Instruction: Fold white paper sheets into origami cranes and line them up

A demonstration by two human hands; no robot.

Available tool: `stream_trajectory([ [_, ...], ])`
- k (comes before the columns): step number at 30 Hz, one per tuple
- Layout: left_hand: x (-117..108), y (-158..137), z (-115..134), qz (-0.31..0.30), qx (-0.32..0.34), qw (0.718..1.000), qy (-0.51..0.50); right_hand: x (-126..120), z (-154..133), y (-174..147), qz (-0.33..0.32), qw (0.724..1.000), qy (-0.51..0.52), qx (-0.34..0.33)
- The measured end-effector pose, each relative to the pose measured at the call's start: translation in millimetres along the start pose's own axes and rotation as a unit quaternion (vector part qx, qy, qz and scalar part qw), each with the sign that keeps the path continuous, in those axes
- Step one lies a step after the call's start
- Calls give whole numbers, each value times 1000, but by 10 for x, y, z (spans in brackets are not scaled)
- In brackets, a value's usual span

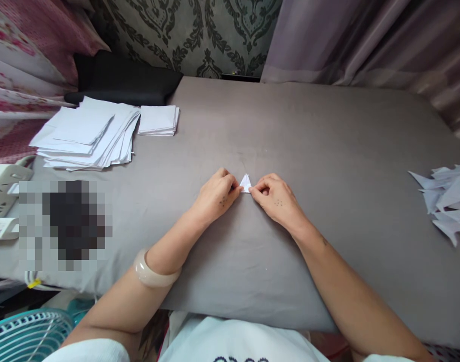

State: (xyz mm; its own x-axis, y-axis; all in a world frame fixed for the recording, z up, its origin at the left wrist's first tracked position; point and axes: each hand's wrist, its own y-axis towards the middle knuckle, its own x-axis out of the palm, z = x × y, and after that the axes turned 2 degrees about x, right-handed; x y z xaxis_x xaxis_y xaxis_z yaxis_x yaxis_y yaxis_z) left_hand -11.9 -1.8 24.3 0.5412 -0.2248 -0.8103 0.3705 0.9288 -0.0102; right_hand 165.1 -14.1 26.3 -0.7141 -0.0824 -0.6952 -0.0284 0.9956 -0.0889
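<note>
On our gray table (328,136), a big paper pile (88,131) sits far left. Our left hand (219,194) and right hand (278,197) pinch the small folded paper (245,184) in the middle; we should press both corners gently and evenly.

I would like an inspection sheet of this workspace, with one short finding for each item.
Surface: grey cloth, lightly wrinkled.
Work things: small folded paper at centre; large paper stack, small paper stack at left; folded-paper pile at right.
Clutter: black item behind the stacks; dark pixelated patch at left, unidentifiable.
Hands: left hand and right hand, fingers at the paper's lower corners.
Cables: pale cable at front left; power strip nearby.
Surroundings: patterned wall, mauve curtain, floral fabric.
</note>
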Motion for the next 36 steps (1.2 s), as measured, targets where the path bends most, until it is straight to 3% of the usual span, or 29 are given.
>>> stream_trajectory([
  [4, -5, -31, 45, 10, 31, 999, 35, -6, 44, 2, 3, 1000, -22, -11],
  [9, 20, -52, 81, -13, 127, 986, 111, -18, 114, 10, 20, 999, -14, -31],
  [13, 44, -59, 83, -16, 156, 972, 173, -17, 105, -28, 54, 997, 53, -22],
  [16, 54, -61, 80, -16, 160, 969, 190, 22, 44, -108, 79, 990, 91, -70],
  [21, 71, -45, 46, 8, 142, 977, 157, 106, -62, -251, 57, 982, -28, -178],
  [27, 107, -12, -71, 76, 61, 993, 68, 118, -94, -321, 37, 971, -133, -196],
  [36, 57, 65, -194, 93, 12, 995, -42, 166, -156, -381, 29, 947, -247, -206],
])
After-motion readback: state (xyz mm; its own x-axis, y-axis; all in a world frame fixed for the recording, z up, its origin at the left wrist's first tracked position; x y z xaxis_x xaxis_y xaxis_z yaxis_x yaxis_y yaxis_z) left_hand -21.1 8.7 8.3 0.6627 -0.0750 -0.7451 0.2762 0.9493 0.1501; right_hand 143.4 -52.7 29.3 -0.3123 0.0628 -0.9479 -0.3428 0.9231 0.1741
